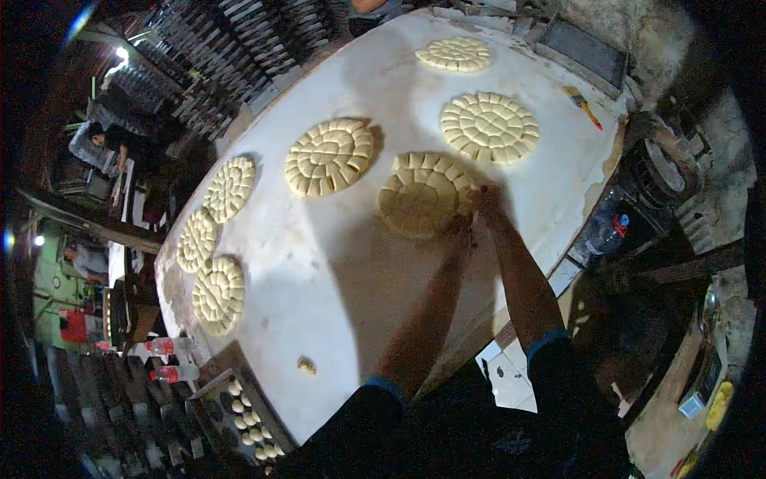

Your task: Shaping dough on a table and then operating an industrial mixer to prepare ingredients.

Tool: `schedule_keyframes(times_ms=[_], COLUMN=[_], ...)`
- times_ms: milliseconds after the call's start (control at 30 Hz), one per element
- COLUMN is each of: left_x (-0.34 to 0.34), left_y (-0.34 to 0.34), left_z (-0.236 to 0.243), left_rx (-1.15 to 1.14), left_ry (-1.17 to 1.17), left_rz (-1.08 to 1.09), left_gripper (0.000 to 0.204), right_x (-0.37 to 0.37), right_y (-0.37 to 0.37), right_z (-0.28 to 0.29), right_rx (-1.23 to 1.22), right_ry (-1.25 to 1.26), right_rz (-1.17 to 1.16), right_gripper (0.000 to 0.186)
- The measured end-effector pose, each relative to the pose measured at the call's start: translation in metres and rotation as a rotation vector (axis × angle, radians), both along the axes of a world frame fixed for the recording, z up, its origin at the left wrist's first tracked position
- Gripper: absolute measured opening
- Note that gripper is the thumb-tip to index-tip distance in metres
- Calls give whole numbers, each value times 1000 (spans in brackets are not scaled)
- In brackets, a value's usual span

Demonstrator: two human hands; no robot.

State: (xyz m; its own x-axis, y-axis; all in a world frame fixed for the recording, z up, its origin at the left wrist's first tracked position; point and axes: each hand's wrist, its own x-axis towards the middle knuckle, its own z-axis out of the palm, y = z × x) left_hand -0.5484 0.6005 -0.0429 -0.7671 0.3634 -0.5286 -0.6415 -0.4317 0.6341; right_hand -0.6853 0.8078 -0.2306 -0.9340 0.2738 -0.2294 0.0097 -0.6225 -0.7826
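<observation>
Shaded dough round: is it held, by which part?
Left hand and right hand are at the right edge of the dough round; any hold is unclear.

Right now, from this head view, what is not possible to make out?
Head view, left hand: fingers lost in shadow beside the shaded dough round.
Head view, topmost co-worker: mostly cut off by upper edge.
Head view, dough-ball tray: lower end lost in darkness.
Head view, dough scrap: details too small.

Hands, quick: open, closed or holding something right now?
Left hand: by the lower right of the shadowed dough round; grip unclear.
Right hand: at its right edge; grip also unclear.
</observation>
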Motion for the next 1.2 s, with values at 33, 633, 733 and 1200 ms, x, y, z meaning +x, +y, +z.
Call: schedule_keyframes(times_ms=[33,633,733,1200], left_x=[-2,293,334,370], left_y=[-17,-319,-367,-497], left_z=[-9,-25,-20,24], left_rx=[-167,-885,-1175,-1902], left_ry=[140,641,667,552], left_rz=[-27,629,677,337], left_gripper=[26,37,36,40], right_x=[4,398,409,282], right_y=[-32,-366,-370,-319], right_z=[-6,186,166,181], right_rx=[-41,711,685,1868], right_ry=[-11,172,153,1293], right_rz=[29,277,199,316], right_gripper=[26,25,23,26])
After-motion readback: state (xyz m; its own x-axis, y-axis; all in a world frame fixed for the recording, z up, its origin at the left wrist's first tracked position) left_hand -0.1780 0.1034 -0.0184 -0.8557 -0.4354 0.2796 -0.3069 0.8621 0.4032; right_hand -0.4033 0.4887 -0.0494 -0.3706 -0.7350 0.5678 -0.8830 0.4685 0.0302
